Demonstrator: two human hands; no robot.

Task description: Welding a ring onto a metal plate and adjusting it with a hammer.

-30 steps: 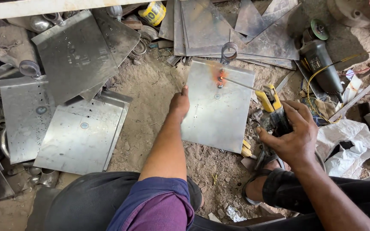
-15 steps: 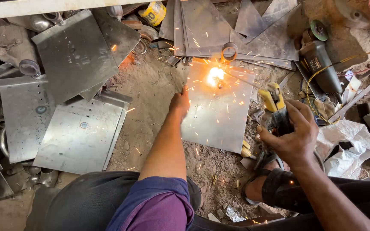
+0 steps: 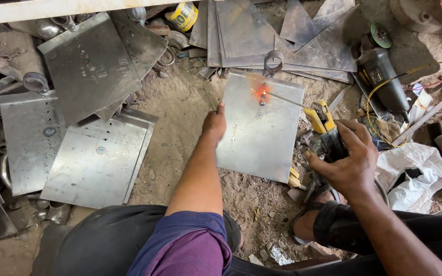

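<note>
A rectangular steel plate (image 3: 262, 133) lies on the dirt floor in front of me. My left hand (image 3: 215, 123) rests with closed fingers on the plate's left edge, holding it down. My right hand (image 3: 348, 159) grips a yellow and black electrode holder (image 3: 324, 121). Its thin rod (image 3: 285, 98) reaches left to a glowing orange spot (image 3: 262, 93) near the plate's top. A small metal ring (image 3: 272, 62) stands at the plate's top edge, just above the glow.
Several more steel plates (image 3: 95, 161) lie at the left and along the back (image 3: 241, 30). An angle grinder (image 3: 382, 76) with a yellow cable sits at the right. A yellow tin (image 3: 182, 15) stands at the back, white crumpled plastic (image 3: 415, 168) at the right.
The bright arc and flying sparks of half a second ago have died down to an orange glow. The rod tip stays near the same spot; both hands have hardly moved.
</note>
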